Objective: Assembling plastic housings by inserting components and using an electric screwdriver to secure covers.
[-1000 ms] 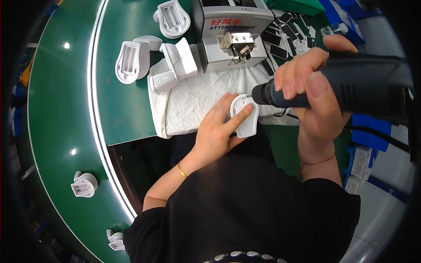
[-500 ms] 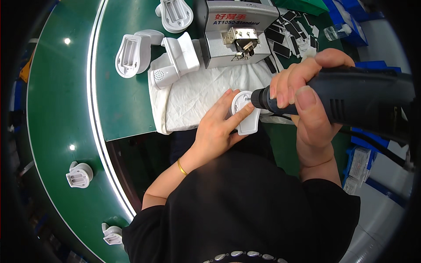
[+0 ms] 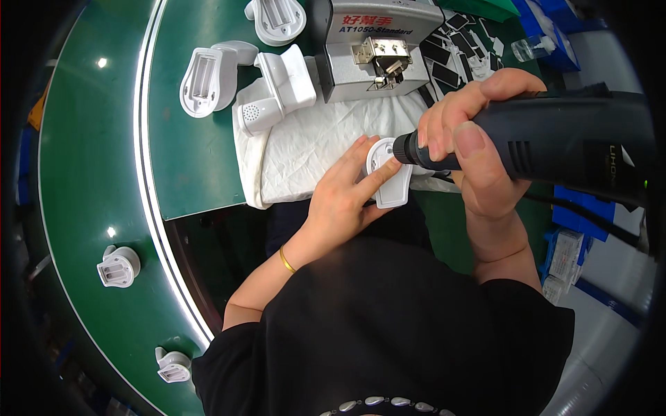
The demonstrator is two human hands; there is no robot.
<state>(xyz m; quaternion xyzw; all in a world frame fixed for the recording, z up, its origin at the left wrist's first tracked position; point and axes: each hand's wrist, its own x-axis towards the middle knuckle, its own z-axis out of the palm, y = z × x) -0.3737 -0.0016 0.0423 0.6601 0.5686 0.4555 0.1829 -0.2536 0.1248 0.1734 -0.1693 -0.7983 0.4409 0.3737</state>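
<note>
My left hand (image 3: 340,191) grips a white plastic housing (image 3: 393,193) with a rounded, recessed end, its thumb lying across the top. In my right hand (image 3: 479,145) is a thick black electric screwdriver (image 3: 562,135), held roughly level with the fingers wrapped round its front part. The screwdriver's collar sits right at the recess in the housing's rounded end, close to my left thumb. Its bit is hidden there. Both hands are at the near edge of a white cloth (image 3: 305,166) on the green table.
Beyond the cloth stands a grey metal screw feeder (image 3: 378,52). White housings (image 3: 205,80) lie left of it, and black and white flat parts (image 3: 458,45) at far right. A green conveyor belt (image 3: 83,173) on the left carries more white housings (image 3: 118,267). Blue bins (image 3: 586,215) stand right.
The screwdriver has moved slightly left and its collar is closer to the housing, hiding the bit that showed before. My left hand keeps its grip. The whole view has shifted a little.
</note>
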